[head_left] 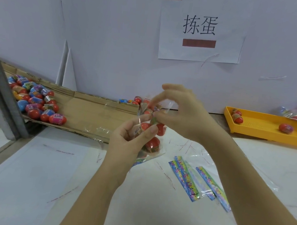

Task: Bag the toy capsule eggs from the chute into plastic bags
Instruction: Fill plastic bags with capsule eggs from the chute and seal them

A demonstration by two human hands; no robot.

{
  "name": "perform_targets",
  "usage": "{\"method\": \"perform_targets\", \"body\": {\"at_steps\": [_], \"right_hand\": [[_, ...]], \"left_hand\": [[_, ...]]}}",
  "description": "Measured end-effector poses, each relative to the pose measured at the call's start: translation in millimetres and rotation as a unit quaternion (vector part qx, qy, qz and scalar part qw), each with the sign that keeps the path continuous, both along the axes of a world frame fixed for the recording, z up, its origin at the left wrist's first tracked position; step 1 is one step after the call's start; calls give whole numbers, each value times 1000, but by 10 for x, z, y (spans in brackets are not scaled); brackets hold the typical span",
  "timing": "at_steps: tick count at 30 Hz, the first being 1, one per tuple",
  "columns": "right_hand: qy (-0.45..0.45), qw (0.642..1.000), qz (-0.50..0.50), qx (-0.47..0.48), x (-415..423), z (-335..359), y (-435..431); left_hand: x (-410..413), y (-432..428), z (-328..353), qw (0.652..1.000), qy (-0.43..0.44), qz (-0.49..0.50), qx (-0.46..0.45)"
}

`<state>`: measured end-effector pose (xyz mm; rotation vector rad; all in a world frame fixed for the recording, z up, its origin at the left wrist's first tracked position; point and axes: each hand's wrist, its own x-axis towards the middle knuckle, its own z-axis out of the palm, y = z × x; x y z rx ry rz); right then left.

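Holding a clear plastic bag (155, 154) up over the white table (47, 175), the left hand (128, 141) grips its side while the right hand (182, 113) pinches the top edge. Inside are a few capsule eggs (153, 142), red shells with colourful printed bands round the middle. Way more are piled on the cardboard chute (93, 110) off to the left. The yellow tray (262, 125) on the right has three eggs in it. Flat empty bags (185, 177) with rainbow strips lie on the table.

White paper sign (202, 29) taped to wall: black characters "拣蛋". Egg wrappers and header cards: print too blurred to read.
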<state>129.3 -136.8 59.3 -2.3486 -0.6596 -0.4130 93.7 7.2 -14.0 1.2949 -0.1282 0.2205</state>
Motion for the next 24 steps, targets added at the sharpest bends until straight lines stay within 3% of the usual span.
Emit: {"method": "perform_targets", "body": {"at_steps": [2,4,6,8,14,18,22,24], "right_hand": [[99,992,-22,74,14,23,-13],[228,970,-22,82,29,32,-51],[298,950,8,94,28,23,-78],[288,949,19,130,35,-3,-77],[136,969,-9,207,13,-99,72],[187,943,13,275,24,-79,102],[297,944,35,139,94,-127,-11],[312,937,69,142,123,-170,-33]], "left_hand": [[-6,-10,5,1000,-9,14,23],[-11,-1,7,999,-16,21,30],[-1,7,-4,999,-20,22,35],[4,-10,-11,999,-18,6,38],[-21,-101,-36,998,26,-1,63],[-31,-97,-14,998,52,20,2],[33,-89,-41,993,105,36,-34],[36,-89,-40,992,117,33,-39]]}}
